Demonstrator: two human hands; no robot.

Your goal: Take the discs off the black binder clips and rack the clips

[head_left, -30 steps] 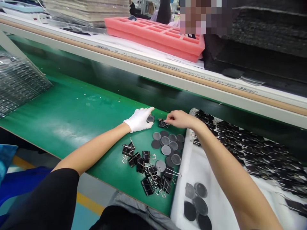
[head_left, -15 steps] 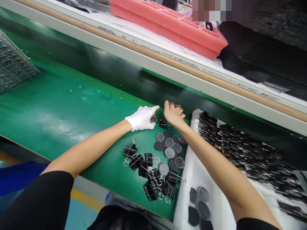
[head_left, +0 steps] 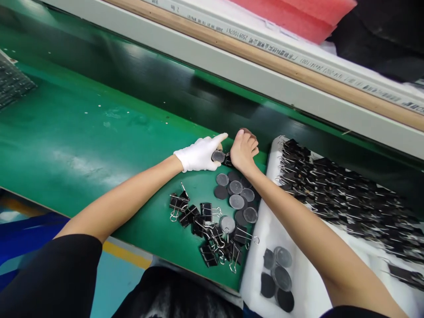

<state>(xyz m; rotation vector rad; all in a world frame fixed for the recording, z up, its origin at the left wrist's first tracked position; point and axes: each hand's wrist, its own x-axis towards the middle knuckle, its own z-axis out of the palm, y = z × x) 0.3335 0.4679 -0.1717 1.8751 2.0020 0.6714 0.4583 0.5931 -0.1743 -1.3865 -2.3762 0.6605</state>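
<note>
My left hand (head_left: 198, 153), in a white glove, is closed around a dark round disc (head_left: 218, 156), with its index finger stretched out. Just right of that disc, a black binder clip (head_left: 228, 160) shows partly between my hands. My bare right hand (head_left: 244, 150) has its fingers curled in; a brownish patch shows at the fingertips, and what they hold, if anything, is hidden. Nearer to me lie several loose grey and black discs (head_left: 236, 202) on the green table (head_left: 99, 150). A heap of black binder clips (head_left: 208, 229) with silver wire handles lies in front of them.
At the right, a white foam tray (head_left: 253, 269) holds rows of clipped black pieces (head_left: 331, 190) and several discs (head_left: 281, 278). A grey rail (head_left: 212, 53) with a wooden strip runs behind the table. Pink foam (head_left: 308, 17) stands beyond it. Clear ribbed trays (head_left: 15, 81) sit far left.
The view has tilted down and shifted. My left hand with the disc now sits closer to the binder clip and my right hand. The right hand's fingers have turned slightly.
</note>
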